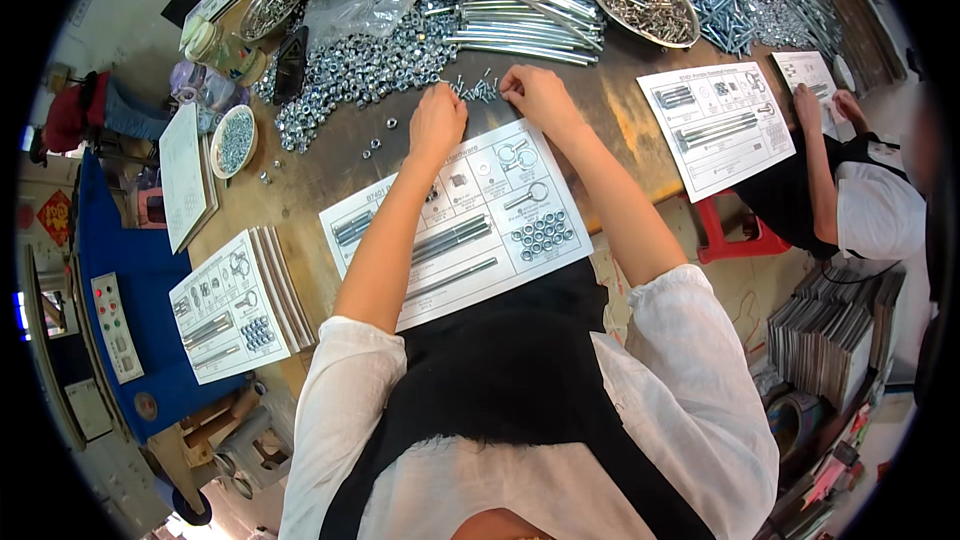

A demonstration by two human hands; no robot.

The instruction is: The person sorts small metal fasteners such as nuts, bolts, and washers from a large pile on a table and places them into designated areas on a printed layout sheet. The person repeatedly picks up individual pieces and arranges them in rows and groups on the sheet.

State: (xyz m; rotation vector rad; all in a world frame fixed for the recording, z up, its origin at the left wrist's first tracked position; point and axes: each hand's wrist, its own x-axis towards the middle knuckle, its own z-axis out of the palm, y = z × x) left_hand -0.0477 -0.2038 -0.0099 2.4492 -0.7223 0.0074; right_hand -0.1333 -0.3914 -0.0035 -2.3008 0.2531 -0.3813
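My left hand (pixel 438 122) rests on the table with its fingers curled together at the left side of a small heap of short screws (pixel 482 89). From the right, my right hand (pixel 541 98) reaches to the same heap, thumb and fingertips pinched together. Whatever either hand holds is too small or hidden to make out. Under my forearms lies a white card (pixel 470 202) showing bolts, rings and nuts in boxes; my left forearm covers part of it. Loose hex nuts (pixel 372 65) spread in a big pile beyond my left hand, a few lying apart near the card.
Long bolts (pixel 530 25) lie stacked behind the hands, beside a metal bowl of screws (pixel 640 2). At left stand a white bowl of small parts (pixel 235 142), a jar (pixel 222 52) and a card stack (pixel 240 310). A co-worker's hands (pixel 808 105) touch another card at right.
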